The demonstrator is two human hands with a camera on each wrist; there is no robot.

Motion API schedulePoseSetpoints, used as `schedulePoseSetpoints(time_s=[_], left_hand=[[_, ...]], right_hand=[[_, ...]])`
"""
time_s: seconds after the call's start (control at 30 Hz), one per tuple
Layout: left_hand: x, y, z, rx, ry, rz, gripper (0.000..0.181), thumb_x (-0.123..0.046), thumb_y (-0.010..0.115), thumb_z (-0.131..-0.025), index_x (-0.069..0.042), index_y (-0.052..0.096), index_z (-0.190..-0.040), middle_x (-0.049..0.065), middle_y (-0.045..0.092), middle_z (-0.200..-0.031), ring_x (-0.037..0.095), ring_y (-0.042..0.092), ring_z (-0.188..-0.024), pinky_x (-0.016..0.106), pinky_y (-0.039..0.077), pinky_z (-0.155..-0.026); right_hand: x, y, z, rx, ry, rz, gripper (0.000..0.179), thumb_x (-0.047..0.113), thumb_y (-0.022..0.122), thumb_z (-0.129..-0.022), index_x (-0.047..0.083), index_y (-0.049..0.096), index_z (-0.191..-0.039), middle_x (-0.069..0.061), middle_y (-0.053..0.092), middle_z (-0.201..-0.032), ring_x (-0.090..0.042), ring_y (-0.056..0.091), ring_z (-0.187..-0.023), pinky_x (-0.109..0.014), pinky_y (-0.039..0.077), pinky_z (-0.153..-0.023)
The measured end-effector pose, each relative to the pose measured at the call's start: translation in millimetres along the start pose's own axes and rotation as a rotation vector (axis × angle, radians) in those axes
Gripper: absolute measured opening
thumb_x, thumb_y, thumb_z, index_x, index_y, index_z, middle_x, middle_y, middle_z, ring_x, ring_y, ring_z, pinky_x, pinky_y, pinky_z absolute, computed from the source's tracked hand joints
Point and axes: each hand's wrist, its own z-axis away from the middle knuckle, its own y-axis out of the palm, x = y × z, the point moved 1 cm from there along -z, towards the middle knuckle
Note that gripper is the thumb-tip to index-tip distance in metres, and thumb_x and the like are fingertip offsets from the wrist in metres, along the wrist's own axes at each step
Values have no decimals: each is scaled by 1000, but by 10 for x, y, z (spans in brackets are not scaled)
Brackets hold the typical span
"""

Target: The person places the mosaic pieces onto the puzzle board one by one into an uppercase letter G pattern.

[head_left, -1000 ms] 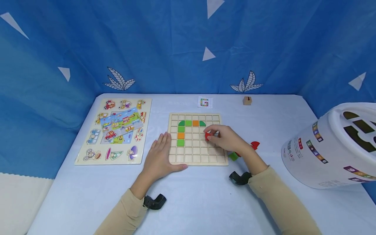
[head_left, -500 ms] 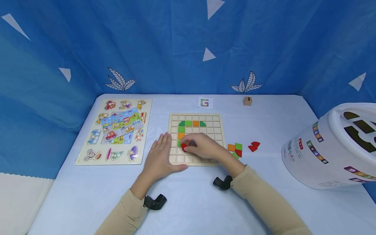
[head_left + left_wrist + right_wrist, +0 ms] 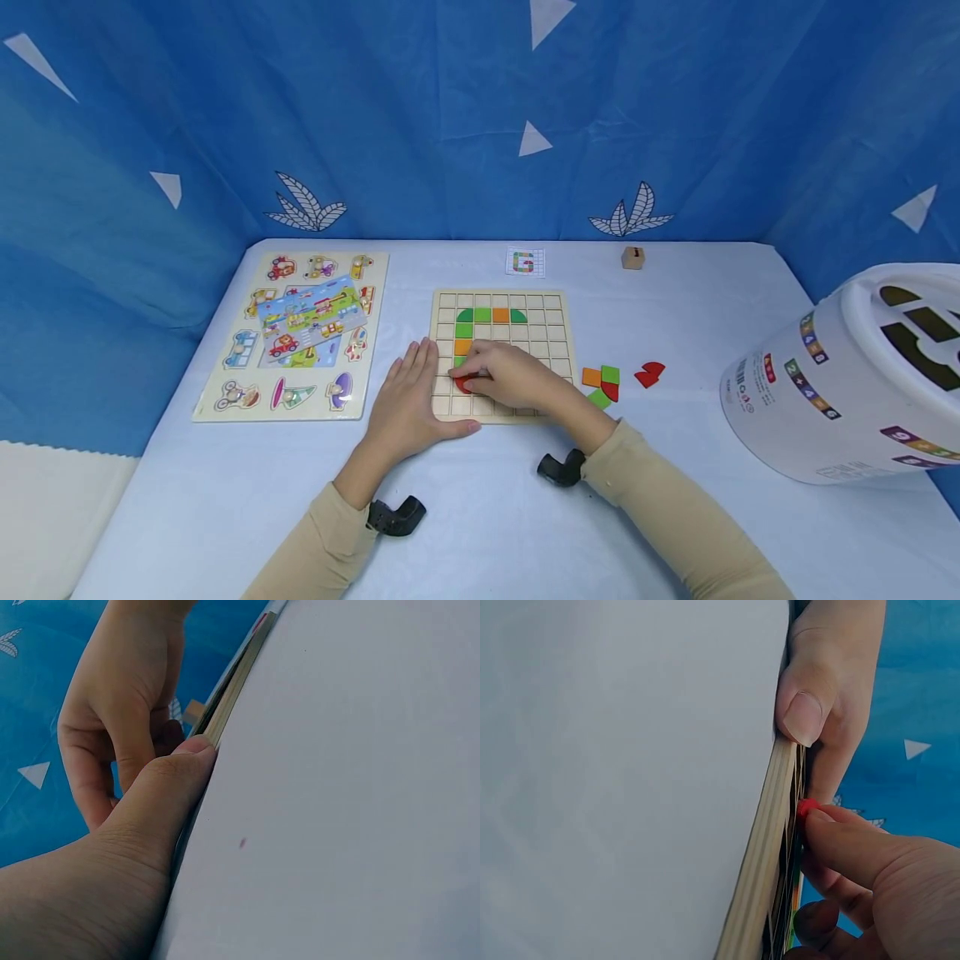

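A wooden grid board [image 3: 551, 318] lies mid-table, bearing a row and a column of green and orange tiles [image 3: 463, 330]. My right hand [image 3: 517, 379] pinches a red rounded tile [image 3: 807, 808] between thumb and fingers, close over the cell below the lowest green tile of the left column. That green tile is partly hidden by the fingertips. My left hand [image 3: 405, 404] rests with straight fingers along the board's left edge, its thumb [image 3: 176, 769] at the front edge.
Loose orange, green and red tiles [image 3: 592, 377] lie right of the board, with red pieces [image 3: 649, 374] farther right. Behind it are a pattern card [image 3: 525, 262] and a wooden cube [image 3: 633, 258]. A picture puzzle [image 3: 311, 399] lies left; a white tub [image 3: 780, 408] stands right.
My right hand has carried the red tile leftward across the board and down to the bottom of the left column. The loose tiles at right are uncovered. My left hand stays in place.
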Motion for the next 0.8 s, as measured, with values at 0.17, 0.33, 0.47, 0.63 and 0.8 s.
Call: schedulePoseSetpoints(time_s=[0.17, 0.33, 0.47, 0.63, 0.8], left_hand=[[-8, -5, 7, -10, 5, 9, 135, -87, 63, -65, -2, 13, -158, 12, 10, -167, 27, 5, -157, 49, 9, -126], [-5, -2, 9, -20, 7, 11, 136, -86, 65, -64, -2, 14, -158, 12, 11, -167, 28, 6, -156, 49, 10, -126], [-3, 2, 10, -23, 6, 12, 136, -85, 66, -64, -1, 15, -158, 12, 12, -167, 28, 6, -156, 50, 10, -126], [-14, -1, 11, -31, 8, 19, 135, -84, 67, -64, -2, 16, -158, 13, 13, -167, 28, 7, -156, 50, 11, -126], [-16, -1, 4, -32, 6, 12, 136, -83, 68, -63, -2, 15, -158, 13, 13, -167, 28, 8, -156, 50, 11, -126]], right_hand=[[8, -2, 7, -4, -15, 8, 29, 23, 72, -91, 23, 74, -120, 10, 63, -95, -5, 53, -81, -22, 48, -70], [-4, 2, 17, -15, -28, 21, 26, 23, 74, -90, 22, 76, -116, 11, 62, -94, -5, 53, -80, -21, 48, -70], [-12, -16, 58, -18, -24, 28, 26, 24, 75, -89, 24, 77, -115, 12, 63, -95, -5, 53, -82, -21, 49, -71], [-65, -125, 187, -47, 41, 14, 29, 26, 74, -90, 24, 74, -120, 11, 68, -105, -6, 56, -85, -23, 51, -77], [-262, -300, 411, -94, 128, 25, 33, 26, 74, -90, 21, 71, -123, 7, 66, -102, -12, 56, -84, -28, 51, -78]])
